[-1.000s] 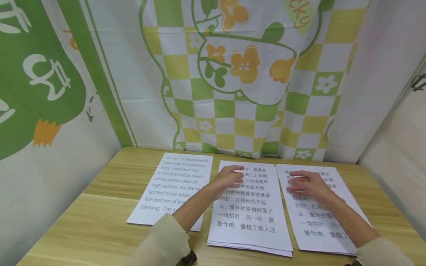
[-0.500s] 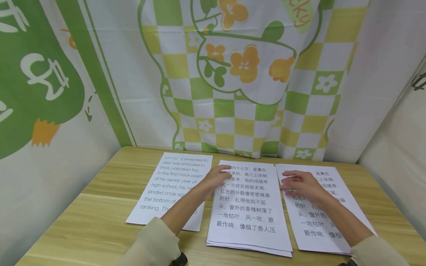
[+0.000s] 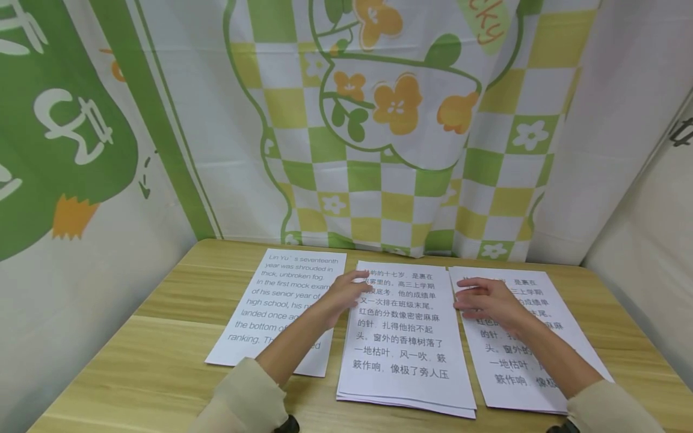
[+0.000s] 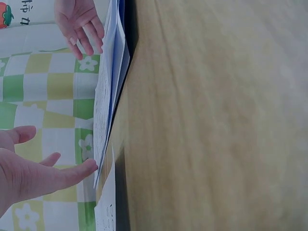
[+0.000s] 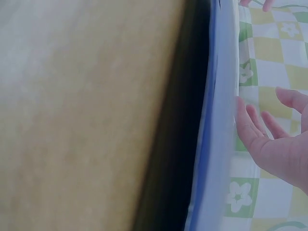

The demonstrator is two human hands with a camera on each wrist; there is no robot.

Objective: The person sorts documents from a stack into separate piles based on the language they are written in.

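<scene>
Three lots of printed white paper lie side by side on a wooden table. My left hand (image 3: pixel 342 296) is by the upper left corner of the middle stack of Chinese text (image 3: pixel 403 343), partly over the English sheet (image 3: pixel 257 316). Over the upper left part of the right stack of Chinese text (image 3: pixel 503 367) is my right hand (image 3: pixel 489 304). In the left wrist view the left hand (image 4: pixel 41 175) has extended fingers and holds nothing. The right wrist view shows the right hand (image 5: pixel 279 144) with relaxed, spread fingers, near the paper edge (image 5: pixel 216 125). Forearms cover some text.
The wooden tabletop (image 3: pixel 141 343) runs back to a green and yellow checked curtain (image 3: pixel 400 198). White printed cloth (image 3: pixel 162 180) hangs at the left, and a pale wall or cloth (image 3: pixel 649 240) stands at the right. Lower sheets of the middle stack stick out slightly.
My left hand has shifted left, uncovering text on the middle stack and covering more of the English sheet. The right hand has moved slightly left. All the papers stay in place.
</scene>
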